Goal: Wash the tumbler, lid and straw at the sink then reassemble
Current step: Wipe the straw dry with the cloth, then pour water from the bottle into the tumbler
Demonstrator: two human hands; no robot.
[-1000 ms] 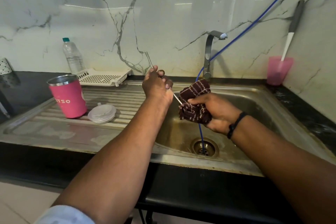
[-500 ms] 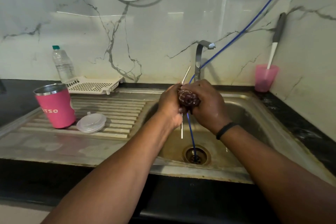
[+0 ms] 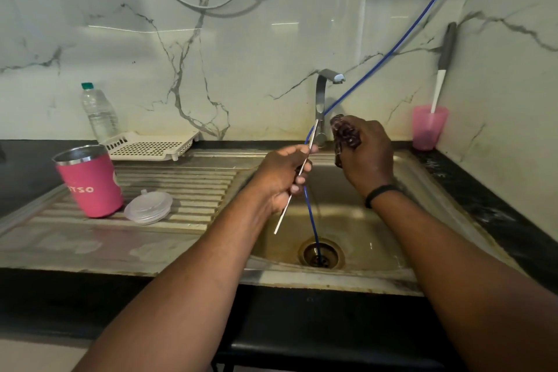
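Observation:
My left hand (image 3: 285, 175) grips a thin metal straw (image 3: 283, 214) near its middle, held slanted over the sink basin (image 3: 362, 229). My right hand (image 3: 367, 154) is closed on a dark maroon cloth (image 3: 344, 133), just right of the straw's top end and in front of the tap (image 3: 324, 100). The pink tumbler (image 3: 90, 181) stands upright and uncovered on the draining board at the left. Its clear plastic lid (image 3: 148, 207) lies flat beside it on the ridged steel.
A blue hose (image 3: 311, 214) runs from the upper right down into the drain (image 3: 320, 252). A white plastic rack (image 3: 151, 146) and a water bottle (image 3: 99, 113) sit behind the tumbler. A pink cup (image 3: 428, 127) with a brush stands at the back right corner.
The hands have parted: the cloth came off the straw and rose toward the tap with my right hand, while my left hand keeps the straw slanted.

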